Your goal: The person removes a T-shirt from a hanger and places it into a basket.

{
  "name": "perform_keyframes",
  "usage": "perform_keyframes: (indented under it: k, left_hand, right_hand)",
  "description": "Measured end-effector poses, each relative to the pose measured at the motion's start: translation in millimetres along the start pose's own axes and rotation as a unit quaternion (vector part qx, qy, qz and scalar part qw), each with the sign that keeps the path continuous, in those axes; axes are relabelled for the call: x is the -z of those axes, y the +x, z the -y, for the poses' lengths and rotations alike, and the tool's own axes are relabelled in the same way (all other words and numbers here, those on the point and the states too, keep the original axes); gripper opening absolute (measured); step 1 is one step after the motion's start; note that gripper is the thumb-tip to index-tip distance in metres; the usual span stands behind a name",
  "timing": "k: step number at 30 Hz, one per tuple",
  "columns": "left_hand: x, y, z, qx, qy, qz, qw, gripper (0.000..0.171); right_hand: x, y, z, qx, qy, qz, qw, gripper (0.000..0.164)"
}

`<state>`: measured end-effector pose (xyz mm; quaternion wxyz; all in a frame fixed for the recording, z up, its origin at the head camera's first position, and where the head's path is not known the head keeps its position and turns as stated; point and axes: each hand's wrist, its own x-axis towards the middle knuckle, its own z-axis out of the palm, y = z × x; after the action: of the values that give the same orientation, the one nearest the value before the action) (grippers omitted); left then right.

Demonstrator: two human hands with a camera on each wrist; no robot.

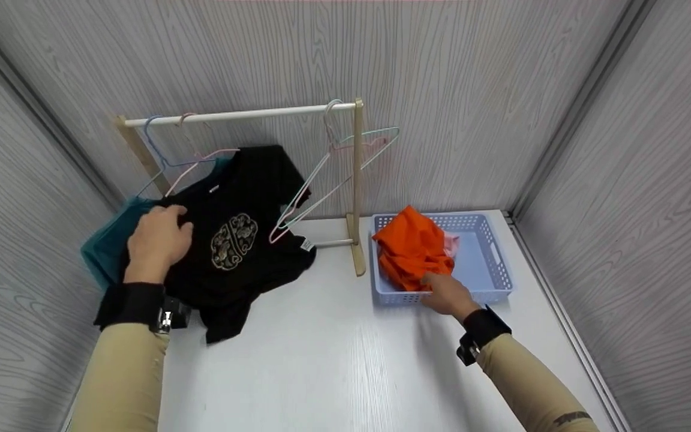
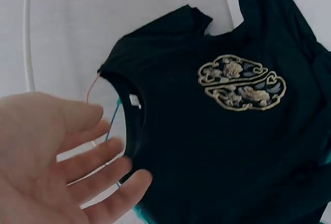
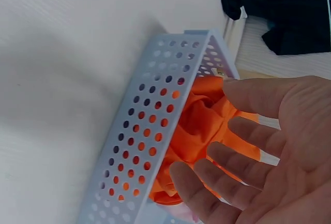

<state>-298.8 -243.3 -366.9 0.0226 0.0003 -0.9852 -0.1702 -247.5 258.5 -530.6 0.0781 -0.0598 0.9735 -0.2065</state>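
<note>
A black T-shirt (image 1: 273,180) with a gold emblem hangs on a pink hanger (image 1: 182,177) at the rack's left. Behind it, a teal garment (image 1: 102,249) is on a blue hanger (image 1: 152,141). My left hand (image 1: 159,240) is by the black shirt's shoulder; in the left wrist view its fingers (image 2: 106,175) are loosely bent, holding nothing. Crumpled orange cloth (image 1: 411,246) lies in a light blue basket (image 1: 477,264). Over the basket's near rim hovers my right hand (image 1: 447,295), its relaxed fingers (image 3: 232,169) spread beside the orange cloth without gripping it.
The clothes rack has a white rail (image 1: 255,113) and wooden posts (image 1: 357,180). Bare hangers (image 1: 321,174), pale green and pink, hang at its right end. A pink cloth (image 1: 451,243) lies in the basket beside the orange one. Grey wood-grain walls (image 1: 471,90) enclose the white table (image 1: 297,360).
</note>
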Motion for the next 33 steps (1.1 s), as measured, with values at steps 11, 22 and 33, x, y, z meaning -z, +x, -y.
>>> perform_keyframes:
  k: [11, 22, 33]
  left_hand:
    - [3.2, 1.0, 36.4, 0.094, -0.046, 0.049, 0.9933, 0.065]
    - [-10.3, 6.4, 12.5, 0.066, -0.056, -0.028, 0.9959, 0.049]
    - [-9.8, 14.7, -10.6, 0.044, -0.060, -0.090, 0.9932, 0.042]
  right_hand:
    - [-15.6, -10.6, -1.7, 0.010, 0.010, 0.018, 1.000, 0.042]
    - [-25.1, -15.4, -7.1, -0.006, 0.006, 0.040, 0.999, 0.042]
    - [-28.3, -23.2, -13.4, -0.010, 0.036, 0.044, 0.998, 0.035]
